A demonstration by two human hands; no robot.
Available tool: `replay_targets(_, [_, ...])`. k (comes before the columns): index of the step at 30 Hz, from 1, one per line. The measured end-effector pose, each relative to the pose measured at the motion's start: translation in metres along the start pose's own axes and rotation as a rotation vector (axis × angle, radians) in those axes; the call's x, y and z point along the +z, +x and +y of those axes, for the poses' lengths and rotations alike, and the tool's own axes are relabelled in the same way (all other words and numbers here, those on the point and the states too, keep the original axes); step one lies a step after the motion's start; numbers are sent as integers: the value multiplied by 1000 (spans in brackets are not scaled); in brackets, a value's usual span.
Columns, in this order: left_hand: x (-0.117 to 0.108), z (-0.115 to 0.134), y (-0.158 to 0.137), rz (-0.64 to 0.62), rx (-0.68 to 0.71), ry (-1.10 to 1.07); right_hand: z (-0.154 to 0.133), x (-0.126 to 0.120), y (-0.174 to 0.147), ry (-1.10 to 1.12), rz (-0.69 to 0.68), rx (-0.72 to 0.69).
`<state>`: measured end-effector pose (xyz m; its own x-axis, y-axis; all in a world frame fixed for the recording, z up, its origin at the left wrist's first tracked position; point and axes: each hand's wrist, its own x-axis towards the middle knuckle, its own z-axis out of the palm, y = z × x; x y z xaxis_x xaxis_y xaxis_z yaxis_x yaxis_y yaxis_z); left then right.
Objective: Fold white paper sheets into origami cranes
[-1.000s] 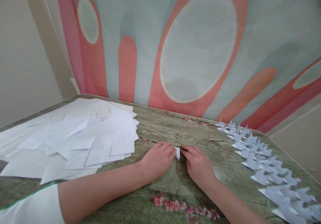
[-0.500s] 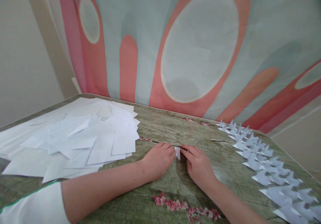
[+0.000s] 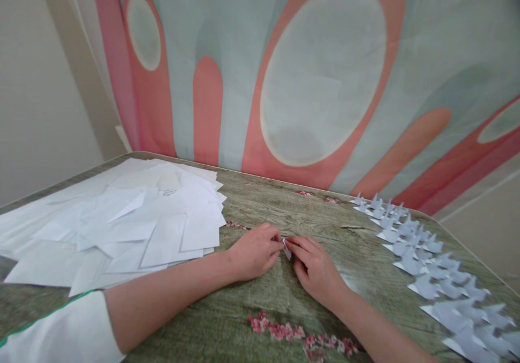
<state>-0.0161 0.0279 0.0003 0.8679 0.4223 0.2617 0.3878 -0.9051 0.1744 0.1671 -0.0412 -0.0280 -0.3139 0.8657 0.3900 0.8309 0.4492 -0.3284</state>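
Observation:
A small folded piece of white paper (image 3: 287, 250) is between my two hands, low over the middle of the table. My left hand (image 3: 257, 251) pinches its upper left edge with fingertips together. From the other side, my right hand (image 3: 314, 265) holds it with thumb and fingers closed at the right edge. Much of the paper is covered by the fingers, so its exact fold is hard to make out.
Loose white paper sheets (image 3: 170, 244) lie in a wide pile on the left. Rows of folded white paper birds (image 3: 422, 268) stand along the right side. The wood-patterned tabletop (image 3: 260, 200) meets a coral and grey-green patterned backdrop (image 3: 235, 108) at the back.
My right hand has moved slightly left, closer to my left hand. The left fingers have bunched into a pinch, and the folded paper now looks narrower and tilted.

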Motion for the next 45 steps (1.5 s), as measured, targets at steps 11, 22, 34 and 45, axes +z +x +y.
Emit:
replay_targets(11, [-1, 3, 2, -40, 123, 239, -5, -6, 3, -12, -9, 10])
replay_targets(22, [1, 4, 0, -19, 91, 200, -7, -8, 3, -22, 7, -8])
replay_targets(34, [-5, 5, 1, -27, -25, 138, -4, -5, 2, -10, 19, -30])
replay_targets(45, [-6, 7, -3, -23, 154, 229, 1, -1, 3, 31, 35, -28])
